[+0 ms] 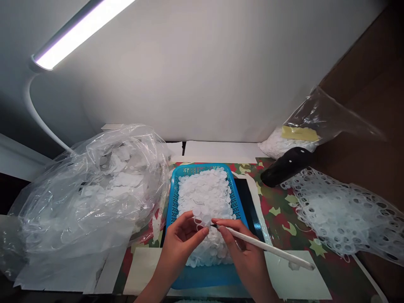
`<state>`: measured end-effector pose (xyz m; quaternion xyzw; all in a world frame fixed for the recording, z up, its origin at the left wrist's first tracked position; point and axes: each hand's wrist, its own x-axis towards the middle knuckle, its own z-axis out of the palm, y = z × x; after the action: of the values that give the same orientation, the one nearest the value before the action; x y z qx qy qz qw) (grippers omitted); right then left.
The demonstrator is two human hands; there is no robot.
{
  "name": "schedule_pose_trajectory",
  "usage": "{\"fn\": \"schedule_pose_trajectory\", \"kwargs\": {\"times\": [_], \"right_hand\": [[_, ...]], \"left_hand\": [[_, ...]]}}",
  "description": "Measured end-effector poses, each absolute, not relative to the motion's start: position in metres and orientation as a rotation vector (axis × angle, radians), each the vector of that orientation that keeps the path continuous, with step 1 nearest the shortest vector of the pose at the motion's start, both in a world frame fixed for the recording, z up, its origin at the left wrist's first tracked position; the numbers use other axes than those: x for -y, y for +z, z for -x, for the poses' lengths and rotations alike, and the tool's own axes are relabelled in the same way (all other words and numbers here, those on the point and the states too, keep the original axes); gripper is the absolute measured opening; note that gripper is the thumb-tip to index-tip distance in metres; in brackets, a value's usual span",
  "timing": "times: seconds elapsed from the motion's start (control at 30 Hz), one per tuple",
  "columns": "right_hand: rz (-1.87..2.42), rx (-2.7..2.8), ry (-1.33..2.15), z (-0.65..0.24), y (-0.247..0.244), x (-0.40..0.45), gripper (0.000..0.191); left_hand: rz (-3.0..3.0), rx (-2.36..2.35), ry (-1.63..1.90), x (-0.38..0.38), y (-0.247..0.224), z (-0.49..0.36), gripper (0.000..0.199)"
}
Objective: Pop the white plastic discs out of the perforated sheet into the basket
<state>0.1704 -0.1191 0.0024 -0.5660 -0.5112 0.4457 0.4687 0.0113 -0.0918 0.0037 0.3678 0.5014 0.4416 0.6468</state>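
Over a blue plastic basket point(239, 201), my left hand point(181, 240) pinches a small piece of thin translucent plastic point(198, 220) with ring-shaped outlines. My right hand point(244, 248) is closed around a slim white pen-like tool point(271, 246) with a dark tip; its exact kind is unclear. That tip is close to the plastic piece, and I cannot tell whether it touches. Beneath both hands, the basket holds a heap of small round translucent white discs point(205, 191). The fingers partly cover the piece and the discs.
A large clear bag point(94, 189) of white scraps lies left. On the right are perforated translucent sheets point(344, 210), a black object point(285, 166) and a clear bag point(274, 141) of white pieces. A lit lamp point(82, 33) hangs upper left. The table covering point(284, 214) is camouflage-patterned.
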Motion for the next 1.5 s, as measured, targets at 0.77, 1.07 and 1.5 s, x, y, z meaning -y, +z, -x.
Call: {"fn": "schedule_pose_trajectory", "kwargs": {"times": [0.77, 1.07, 1.5], "right_hand": [[1.315, 1.564, 0.544, -0.16, -0.002, 0.12, 0.016], [1.304, 1.45, 0.56, -0.163, 0.001, 0.124, 0.014], [1.292, 1.545, 0.517, -0.163, -0.001, 0.121, 0.016]], "left_hand": [[-0.876, -1.166, 1.054, 0.095, 0.004, -0.01, 0.02], [-0.849, -1.205, 1.063, 0.095, 0.006, -0.01, 0.022], [-0.868, -1.201, 1.043, 0.097, 0.005, -0.011, 0.022]]}}
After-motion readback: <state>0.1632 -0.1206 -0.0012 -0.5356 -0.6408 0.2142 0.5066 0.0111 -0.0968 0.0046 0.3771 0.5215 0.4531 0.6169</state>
